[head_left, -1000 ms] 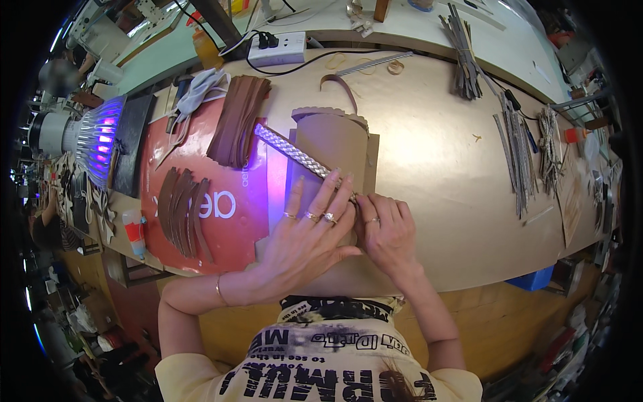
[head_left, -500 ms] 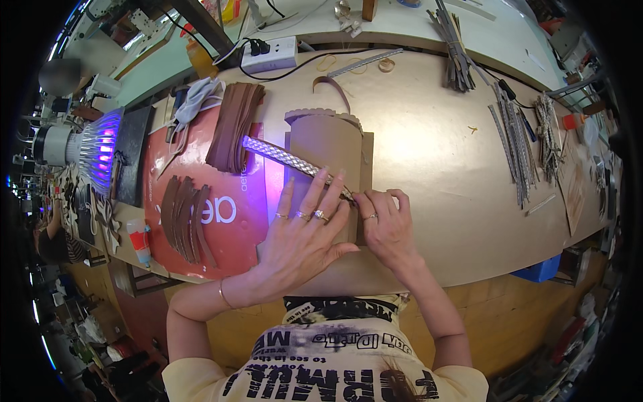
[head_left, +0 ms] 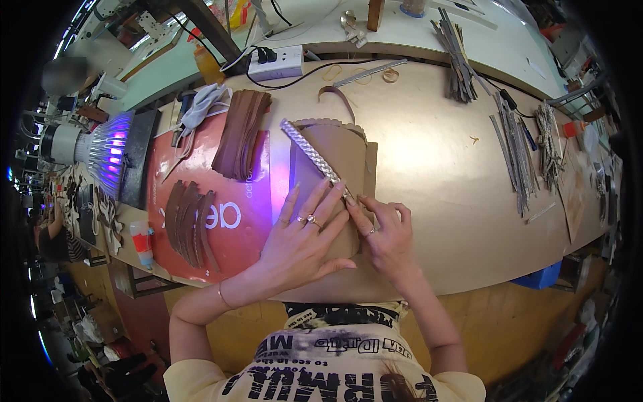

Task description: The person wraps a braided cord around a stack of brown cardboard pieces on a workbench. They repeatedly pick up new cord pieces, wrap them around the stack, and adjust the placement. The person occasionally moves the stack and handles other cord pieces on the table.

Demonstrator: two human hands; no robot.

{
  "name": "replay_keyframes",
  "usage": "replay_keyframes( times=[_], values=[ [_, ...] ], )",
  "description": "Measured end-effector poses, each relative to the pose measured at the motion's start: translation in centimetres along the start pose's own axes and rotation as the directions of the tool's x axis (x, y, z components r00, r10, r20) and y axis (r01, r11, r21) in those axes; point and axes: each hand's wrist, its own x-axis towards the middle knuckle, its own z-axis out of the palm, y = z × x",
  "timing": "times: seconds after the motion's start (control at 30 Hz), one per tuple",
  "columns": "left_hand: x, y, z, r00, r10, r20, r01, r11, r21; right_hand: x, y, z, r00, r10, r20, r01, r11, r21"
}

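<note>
A silver braided strap (head_left: pixel 309 151) lies slantwise over a brown, round-topped block (head_left: pixel 335 144) with a scalloped far edge. My left hand (head_left: pixel 305 234) rests on the block with its fingers stretched out and spread, the fingertips pressing on the strap's near part. My right hand (head_left: pixel 388 234) is closed at the strap's near end, thumb and forefinger pinching it by the block's right side. That pinched end is mostly hidden by the fingers. Left of the block, a stack of brown strips (head_left: pixel 241 137) and several loose curved brown strips (head_left: pixel 191 224) lie on a red sheet (head_left: pixel 231 251).
A lamp with purple light (head_left: pixel 110 151) stands at the left, near a small bottle (head_left: pixel 141 242). A white power strip (head_left: pixel 276 63) with a black cable is at the back. Bundles of grey strips (head_left: pixel 457 63) and silver braided strips (head_left: pixel 514 154) lie to the right.
The strap's far end has swung from the left toward the far side, so it lies steeper across the block. My right hand has turned slightly, still at the near end.
</note>
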Motion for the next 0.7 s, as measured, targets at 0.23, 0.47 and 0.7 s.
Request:
replay_keyframes(
  times=[0.23, 0.47, 0.7],
  values=[
    [1.8, -4.6, -0.6, 0.995, -0.082, -0.057, 0.068, 0.972, -0.226, -0.2, -0.3, 0.7, 0.996, 0.092, 0.003, -0.091, 0.97, 0.225],
    [1.2, -4.8, 2.4, 0.971, -0.173, -0.164, 0.087, 0.898, -0.432, -2.3, -1.7, 2.5, 0.958, 0.286, -0.002, -0.246, 0.829, 0.502],
    [1.3, -5.1, 3.9, 0.943, -0.184, -0.277, -0.007, 0.821, -0.57, 0.5, -0.8, 0.5, 0.773, 0.63, 0.077, -0.38, 0.361, 0.852]
  ],
)
